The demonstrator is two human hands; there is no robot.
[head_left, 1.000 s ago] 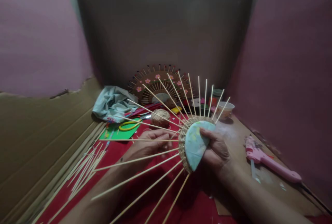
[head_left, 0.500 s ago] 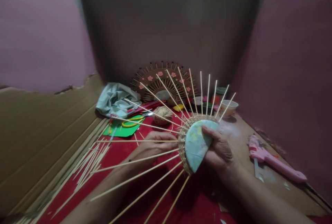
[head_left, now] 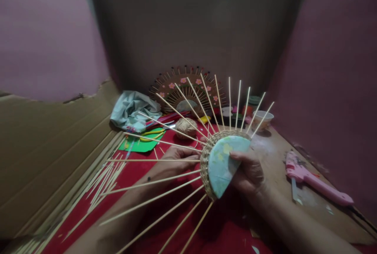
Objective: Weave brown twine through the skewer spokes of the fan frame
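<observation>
My right hand (head_left: 250,171) grips a half-round fan base (head_left: 225,163) covered in pale blue patterned material, thumb on its face. Twine is woven in a band (head_left: 205,167) round the curved edge. Thin wooden sticks (head_left: 165,160) spread outward from it like rays. Behind those sticks, my left hand (head_left: 179,158) has its fingers pinched together at the left side of the woven band; what lies between the fingertips is hidden. A ball of twine (head_left: 186,127) rests just beyond, with a loose strand near it.
A finished-looking fan with pink flowers (head_left: 188,85) leans at the back. Yellow-handled scissors (head_left: 151,134) lie on green sheet (head_left: 138,144), near a crumpled cloth (head_left: 134,110). Loose sticks (head_left: 103,183) lie left. A cup (head_left: 263,120) and pink glue gun (head_left: 315,183) stand right, on cardboard.
The fan base has shifted very slightly left in view, its upper sticks tilting a little further right. My left hand has moved slightly, fingers still at the woven edge.
</observation>
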